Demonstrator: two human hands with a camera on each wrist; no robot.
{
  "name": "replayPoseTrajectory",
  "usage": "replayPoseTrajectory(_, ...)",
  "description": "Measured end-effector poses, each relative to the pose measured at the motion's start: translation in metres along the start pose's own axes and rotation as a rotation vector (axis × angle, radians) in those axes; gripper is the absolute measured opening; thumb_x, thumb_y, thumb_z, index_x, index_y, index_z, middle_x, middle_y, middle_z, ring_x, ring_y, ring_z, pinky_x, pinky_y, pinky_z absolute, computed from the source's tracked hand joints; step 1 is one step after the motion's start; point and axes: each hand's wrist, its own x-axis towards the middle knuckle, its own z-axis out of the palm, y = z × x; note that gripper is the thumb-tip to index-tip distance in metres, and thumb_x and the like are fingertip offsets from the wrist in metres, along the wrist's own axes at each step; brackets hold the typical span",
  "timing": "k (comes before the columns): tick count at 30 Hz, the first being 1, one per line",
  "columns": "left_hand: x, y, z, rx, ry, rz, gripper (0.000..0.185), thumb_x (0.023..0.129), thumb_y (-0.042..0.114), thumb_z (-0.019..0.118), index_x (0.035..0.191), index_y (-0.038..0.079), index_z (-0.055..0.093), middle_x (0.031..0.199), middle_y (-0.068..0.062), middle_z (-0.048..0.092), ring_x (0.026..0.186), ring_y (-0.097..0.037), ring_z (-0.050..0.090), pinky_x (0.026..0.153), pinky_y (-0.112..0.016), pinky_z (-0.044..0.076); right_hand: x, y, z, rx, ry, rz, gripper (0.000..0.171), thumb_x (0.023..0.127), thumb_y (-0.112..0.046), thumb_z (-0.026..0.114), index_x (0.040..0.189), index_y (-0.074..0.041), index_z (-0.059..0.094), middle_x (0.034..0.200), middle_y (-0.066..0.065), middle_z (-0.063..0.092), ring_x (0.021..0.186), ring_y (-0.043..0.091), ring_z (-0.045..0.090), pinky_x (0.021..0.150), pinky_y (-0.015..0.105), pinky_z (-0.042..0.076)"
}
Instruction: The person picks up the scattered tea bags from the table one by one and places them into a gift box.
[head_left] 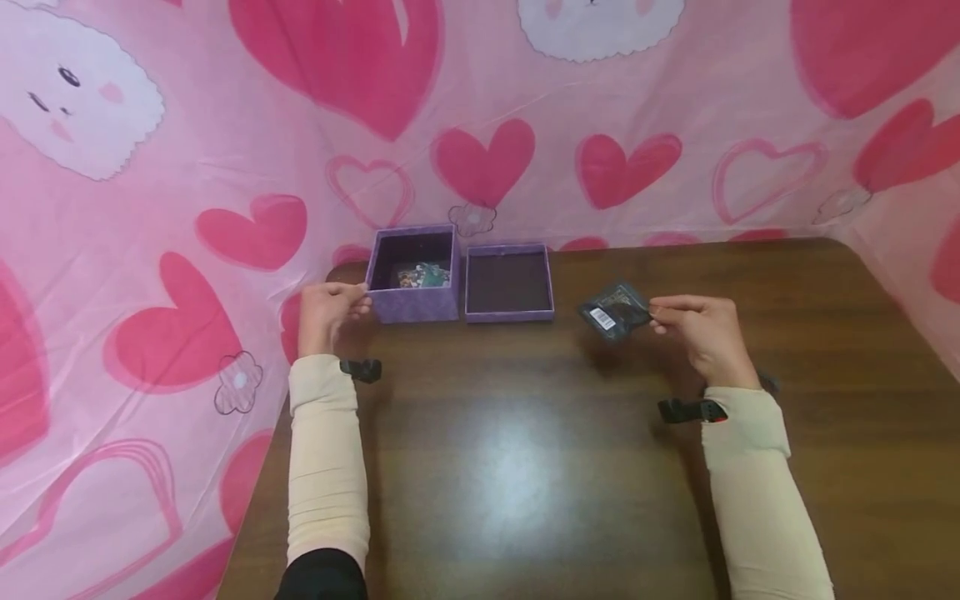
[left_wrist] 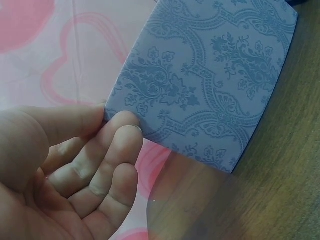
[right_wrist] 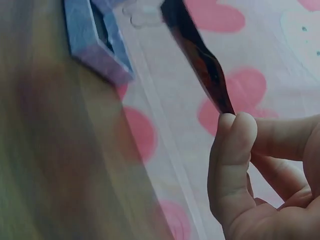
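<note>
A purple box (head_left: pixel 414 306) with a damask-like pattern (left_wrist: pixel 205 75) stands open-topped at the back of the table. My left hand (head_left: pixel 327 310) pinches its left edge near a corner between thumb and fingers. Inside the box lie small shiny items (head_left: pixel 425 276), partly green, too small to make out. My right hand (head_left: pixel 708 332) holds a flat dark packet (head_left: pixel 621 310) by one end, raised over the table. A white barcode label (head_left: pixel 603 318) shows on the packet; in the right wrist view the packet (right_wrist: pixel 200 55) appears nearly edge-on.
Right beside the box lies its shallow purple lid (head_left: pixel 510 317), dark inside facing up. Both rest on a brown wooden table (head_left: pixel 480 517). A pink cloth with hearts (head_left: pixel 630 100) hangs behind the table and along its left side.
</note>
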Motion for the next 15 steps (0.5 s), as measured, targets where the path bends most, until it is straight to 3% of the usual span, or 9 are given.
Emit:
replayPoseTrajectory(8, 0.000, 0.000, -0.002, 0.016, 0.005, 0.009, 0.030, 0.094, 0.008, 0.071, 0.117, -0.012, 0.069, 0.068, 0.000, 0.070, 0.062, -0.010, 0.069, 0.068, -0.027, 0.060, 0.022, -0.009, 0.057, 0.135, -0.004, -0.094, 0.013, 0.088, 0.007, 0.073, 0.100, 0.008, 0.076, 0.082, 0.007, 0.072, 0.058, 0.015, 0.067, 0.063, 0.025, 0.060)
replayPoseTrajectory(15, 0.000, -0.001, -0.002, 0.017, 0.004, 0.004, 0.032, 0.095, 0.011, 0.071, 0.117, -0.011, 0.069, 0.069, 0.000, 0.071, 0.064, -0.012, 0.070, 0.063, -0.023, 0.058, 0.040, -0.017, 0.107, 0.198, -0.012, -0.142, 0.011, 0.085, 0.013, 0.071, 0.096, 0.013, 0.074, 0.079, 0.010, 0.071, 0.055, 0.014, 0.064, 0.056, 0.023, 0.057)
